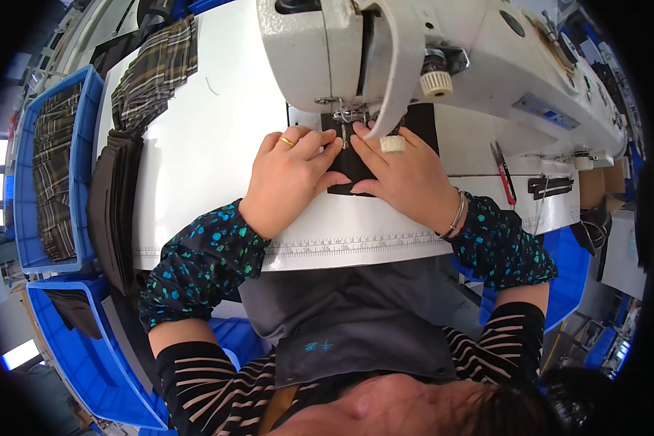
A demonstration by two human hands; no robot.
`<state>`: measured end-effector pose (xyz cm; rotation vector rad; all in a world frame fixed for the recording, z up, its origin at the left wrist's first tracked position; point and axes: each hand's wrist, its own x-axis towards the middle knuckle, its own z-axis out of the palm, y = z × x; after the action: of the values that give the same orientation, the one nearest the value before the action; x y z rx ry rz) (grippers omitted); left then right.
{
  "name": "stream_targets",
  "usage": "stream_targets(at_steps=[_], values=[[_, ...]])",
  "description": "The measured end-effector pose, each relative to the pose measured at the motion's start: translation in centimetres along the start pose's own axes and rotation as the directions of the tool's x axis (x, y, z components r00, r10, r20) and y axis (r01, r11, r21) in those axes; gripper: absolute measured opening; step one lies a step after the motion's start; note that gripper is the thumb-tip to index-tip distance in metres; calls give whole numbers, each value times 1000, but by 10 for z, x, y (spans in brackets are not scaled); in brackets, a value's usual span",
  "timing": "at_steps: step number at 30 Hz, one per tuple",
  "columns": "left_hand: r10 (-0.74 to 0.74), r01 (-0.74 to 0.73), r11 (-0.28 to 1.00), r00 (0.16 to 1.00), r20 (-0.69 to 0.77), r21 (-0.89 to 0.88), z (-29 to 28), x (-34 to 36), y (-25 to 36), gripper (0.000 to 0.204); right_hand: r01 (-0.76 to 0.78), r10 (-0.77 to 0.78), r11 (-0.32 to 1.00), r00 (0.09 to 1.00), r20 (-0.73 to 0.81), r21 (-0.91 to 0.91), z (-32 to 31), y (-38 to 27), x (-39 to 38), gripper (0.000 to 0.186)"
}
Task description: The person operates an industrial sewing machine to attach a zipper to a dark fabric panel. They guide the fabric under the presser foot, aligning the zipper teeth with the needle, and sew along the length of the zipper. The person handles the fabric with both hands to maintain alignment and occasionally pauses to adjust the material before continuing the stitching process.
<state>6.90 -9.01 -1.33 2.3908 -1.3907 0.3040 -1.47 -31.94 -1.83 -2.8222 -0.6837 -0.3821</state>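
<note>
Head view: L hand & R hand fingers flat, unclenched, on black fabric piece under presser foot

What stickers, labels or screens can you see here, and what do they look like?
Label plate: on the right side of the white sewing machine, a long thin blue-grey strip with tiny marks too small to read.
Ruler strip: along the near edge of the white table, a pale band with fine dark tick marks.
Small mark: on the grey apron, light blue.
No screens or packages are in view.
</note>
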Motion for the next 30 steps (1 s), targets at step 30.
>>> stream_targets(at_steps=[30], values=[[39,-38,999,999,-34,39,3,-3,1,52,-81,86,975,996,-15,209,-9,9,6,36]])
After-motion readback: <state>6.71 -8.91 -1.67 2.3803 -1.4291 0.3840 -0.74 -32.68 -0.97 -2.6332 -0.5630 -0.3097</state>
